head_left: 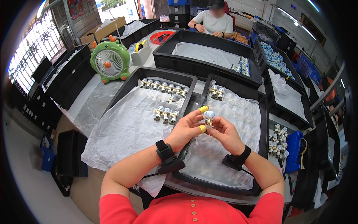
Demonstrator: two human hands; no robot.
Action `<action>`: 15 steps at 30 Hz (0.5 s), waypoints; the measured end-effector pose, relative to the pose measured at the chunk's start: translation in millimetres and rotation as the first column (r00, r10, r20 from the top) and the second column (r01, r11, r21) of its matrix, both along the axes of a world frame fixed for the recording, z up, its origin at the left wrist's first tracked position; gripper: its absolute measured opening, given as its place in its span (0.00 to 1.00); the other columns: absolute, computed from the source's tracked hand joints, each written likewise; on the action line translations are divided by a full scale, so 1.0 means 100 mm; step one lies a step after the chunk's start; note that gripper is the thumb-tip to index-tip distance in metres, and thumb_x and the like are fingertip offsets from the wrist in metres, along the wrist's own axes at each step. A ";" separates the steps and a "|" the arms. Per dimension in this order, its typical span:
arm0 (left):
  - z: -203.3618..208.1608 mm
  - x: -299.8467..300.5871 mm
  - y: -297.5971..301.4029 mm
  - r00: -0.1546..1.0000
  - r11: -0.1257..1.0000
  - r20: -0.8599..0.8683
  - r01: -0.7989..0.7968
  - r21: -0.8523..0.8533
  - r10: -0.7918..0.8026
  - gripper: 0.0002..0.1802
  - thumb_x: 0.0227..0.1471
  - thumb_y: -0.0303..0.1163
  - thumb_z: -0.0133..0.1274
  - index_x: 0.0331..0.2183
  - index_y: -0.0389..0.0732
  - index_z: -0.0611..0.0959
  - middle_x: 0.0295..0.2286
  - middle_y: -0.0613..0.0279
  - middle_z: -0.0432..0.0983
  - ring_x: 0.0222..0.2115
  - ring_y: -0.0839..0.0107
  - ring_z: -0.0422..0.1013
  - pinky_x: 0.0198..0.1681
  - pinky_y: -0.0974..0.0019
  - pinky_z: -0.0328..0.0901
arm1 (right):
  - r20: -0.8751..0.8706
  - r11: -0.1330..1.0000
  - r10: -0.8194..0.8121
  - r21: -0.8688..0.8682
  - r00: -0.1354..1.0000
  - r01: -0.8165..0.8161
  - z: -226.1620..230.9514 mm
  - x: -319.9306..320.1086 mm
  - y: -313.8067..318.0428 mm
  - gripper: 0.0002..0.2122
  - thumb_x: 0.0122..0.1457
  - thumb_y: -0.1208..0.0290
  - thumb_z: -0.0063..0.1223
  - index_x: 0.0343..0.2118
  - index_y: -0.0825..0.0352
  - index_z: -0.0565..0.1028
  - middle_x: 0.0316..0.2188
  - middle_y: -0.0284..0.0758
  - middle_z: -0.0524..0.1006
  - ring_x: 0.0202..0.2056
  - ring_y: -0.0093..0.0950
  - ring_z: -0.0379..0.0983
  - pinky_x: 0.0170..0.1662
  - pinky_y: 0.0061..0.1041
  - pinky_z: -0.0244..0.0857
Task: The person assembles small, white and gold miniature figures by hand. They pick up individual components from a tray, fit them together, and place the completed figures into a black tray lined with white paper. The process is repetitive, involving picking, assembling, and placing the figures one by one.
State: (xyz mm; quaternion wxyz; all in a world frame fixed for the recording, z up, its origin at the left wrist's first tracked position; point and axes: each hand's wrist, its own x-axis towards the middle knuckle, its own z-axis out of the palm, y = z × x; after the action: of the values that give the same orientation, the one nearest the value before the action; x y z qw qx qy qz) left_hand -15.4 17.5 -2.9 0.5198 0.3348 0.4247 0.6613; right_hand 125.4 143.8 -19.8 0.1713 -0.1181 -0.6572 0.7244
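Between my hands, above the right-hand tray, is a small figurine (pixel 209 115) with pale blue hair and a white and gold body. My left hand (pixel 185 128), with yellow finger covers on thumb and index finger, holds it from the left side. From the right, my right hand (pixel 226 135) pinches its lower part; the fingers partly hide the base. Similar figurines stand in rows on white paper (pixel 123 127) in the left tray (pixel 125 87). A few more figurines (pixel 217 92) stand at the far end of the right tray (pixel 263 130), whose other contents show faintly under thin paper.
A green animal-shaped fan (pixel 110 61) stands behind the left tray, near a tape dispenser (pixel 141 52). Across the table lies a large black tray (pixel 209 67); a co-worker (pixel 214 22) sits behind it. At right are loose figurines (pixel 278 142) and a blue pouch (pixel 294 151).
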 end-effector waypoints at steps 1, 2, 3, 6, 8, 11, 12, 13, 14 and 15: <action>0.00 0.00 0.00 1.000 1.000 -0.007 -0.008 -0.008 0.008 0.33 0.49 0.23 0.51 0.57 0.44 0.61 0.49 0.63 0.65 0.46 0.76 0.65 0.45 0.71 0.62 | -0.001 1.000 -0.006 0.004 1.000 0.006 0.00 0.00 0.01 0.11 0.55 0.78 0.51 0.42 0.70 0.67 0.37 0.31 0.72 0.38 0.18 0.70 0.42 0.18 0.65; 0.00 0.00 0.00 1.000 1.000 -0.013 -0.015 -0.015 0.015 0.33 0.49 0.23 0.51 0.57 0.44 0.61 0.49 0.62 0.65 0.46 0.75 0.65 0.45 0.71 0.62 | -0.006 1.000 -0.016 0.016 1.000 0.016 0.01 0.00 0.01 0.11 0.55 0.78 0.51 0.41 0.70 0.67 0.37 0.31 0.72 0.38 0.18 0.70 0.42 0.18 0.65; 0.00 0.00 0.00 1.000 0.999 -0.020 -0.023 -0.023 0.023 0.33 0.49 0.23 0.51 0.57 0.44 0.61 0.49 0.62 0.65 0.46 0.75 0.65 0.45 0.71 0.62 | -0.011 0.999 -0.025 0.028 1.000 0.026 0.01 0.00 0.02 0.11 0.55 0.78 0.51 0.41 0.70 0.67 0.37 0.31 0.72 0.38 0.18 0.70 0.42 0.18 0.65; -0.01 -0.01 0.00 0.999 0.999 -0.020 -0.031 -0.020 0.030 0.33 0.48 0.23 0.52 0.56 0.43 0.62 0.48 0.61 0.64 0.45 0.74 0.65 0.45 0.71 0.62 | -0.025 0.998 -0.052 0.040 0.998 0.053 0.02 -0.01 0.04 0.11 0.55 0.78 0.52 0.40 0.69 0.67 0.36 0.31 0.72 0.38 0.18 0.70 0.41 0.17 0.65; 0.05 0.03 -0.03 0.996 0.996 -0.056 -0.074 -0.044 0.072 0.31 0.48 0.23 0.52 0.55 0.42 0.64 0.47 0.61 0.66 0.45 0.74 0.66 0.45 0.71 0.62 | -0.028 0.995 -0.073 0.061 0.997 0.075 0.03 -0.01 0.05 0.10 0.54 0.78 0.53 0.39 0.69 0.67 0.35 0.30 0.72 0.37 0.17 0.70 0.40 0.17 0.66; 0.03 0.04 -0.03 0.992 0.994 -0.078 -0.098 -0.041 0.094 0.27 0.49 0.24 0.52 0.53 0.40 0.66 0.45 0.60 0.67 0.44 0.74 0.67 0.45 0.71 0.63 | -0.042 0.977 -0.134 0.159 0.990 0.140 0.04 0.00 0.04 0.10 0.52 0.77 0.56 0.37 0.68 0.68 0.33 0.30 0.72 0.35 0.17 0.70 0.38 0.17 0.66; 0.02 0.04 -0.03 0.992 0.995 -0.079 -0.097 -0.036 0.094 0.26 0.49 0.24 0.52 0.52 0.39 0.67 0.44 0.60 0.68 0.44 0.74 0.67 0.45 0.71 0.63 | -0.062 0.959 -0.172 0.216 0.983 0.181 0.03 0.00 0.04 0.10 0.51 0.77 0.57 0.35 0.67 0.69 0.32 0.29 0.72 0.34 0.16 0.70 0.37 0.17 0.66; 0.02 0.05 -0.03 0.991 0.994 -0.078 -0.110 -0.027 0.108 0.26 0.49 0.24 0.53 0.51 0.39 0.68 0.44 0.60 0.68 0.44 0.74 0.67 0.44 0.71 0.63 | -0.083 0.936 -0.208 0.272 0.975 0.223 0.03 0.00 0.03 0.10 0.50 0.77 0.58 0.34 0.67 0.69 0.31 0.29 0.72 0.33 0.16 0.70 0.37 0.18 0.66; 0.04 0.06 -0.02 0.990 0.992 -0.077 -0.124 -0.019 0.122 0.25 0.50 0.25 0.53 0.51 0.38 0.68 0.44 0.60 0.68 0.44 0.74 0.67 0.44 0.71 0.63 | -0.112 0.905 -0.238 0.334 0.965 0.263 0.04 0.00 0.03 0.10 0.48 0.78 0.59 0.33 0.67 0.70 0.30 0.29 0.72 0.32 0.17 0.69 0.36 0.18 0.66; 0.04 0.07 -0.03 0.987 0.990 -0.074 -0.141 -0.013 0.140 0.24 0.50 0.25 0.53 0.50 0.38 0.68 0.45 0.60 0.68 0.44 0.74 0.67 0.44 0.72 0.63 | -0.142 0.870 -0.263 0.393 0.954 0.298 0.05 0.00 0.03 0.10 0.47 0.78 0.60 0.32 0.66 0.70 0.29 0.29 0.72 0.31 0.17 0.69 0.35 0.18 0.66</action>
State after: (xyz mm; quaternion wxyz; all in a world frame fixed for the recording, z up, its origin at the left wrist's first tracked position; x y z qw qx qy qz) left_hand -7.9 14.5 0.9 0.4591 0.3232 0.4719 0.6797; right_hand 125.6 146.8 -15.0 0.3227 -0.1432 -0.7623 0.5424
